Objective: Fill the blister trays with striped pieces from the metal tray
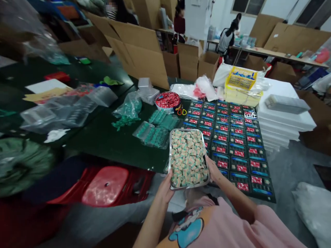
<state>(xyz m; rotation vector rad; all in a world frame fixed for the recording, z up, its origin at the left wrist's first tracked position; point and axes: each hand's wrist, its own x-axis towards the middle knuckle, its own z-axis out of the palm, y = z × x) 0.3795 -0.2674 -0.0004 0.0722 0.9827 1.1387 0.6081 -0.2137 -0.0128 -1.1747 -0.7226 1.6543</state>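
Note:
A rectangular metal tray (170,151) full of small beige-and-green wrapped pieces (188,155) is held in front of my body, at the table's near edge. My left hand (166,187) grips its lower left side, while my right hand (212,168) has hold of the lower right side. Both hands' fingers are partly hidden under the tray. Just right of it lie rows of black compartment trays (232,137), holding red packets, blue pens and small beige pieces. Beyond its left edge are clear packs of green pieces (152,134).
A round tub (168,100) of red packets stands behind, with scissors (182,111) beside it. Clear plastic cases (67,106) cover the left of the table. White foam sheets (279,113) are stacked right, near a yellow basket (241,77). Red stools (106,186) stand lower left; people sit farther back.

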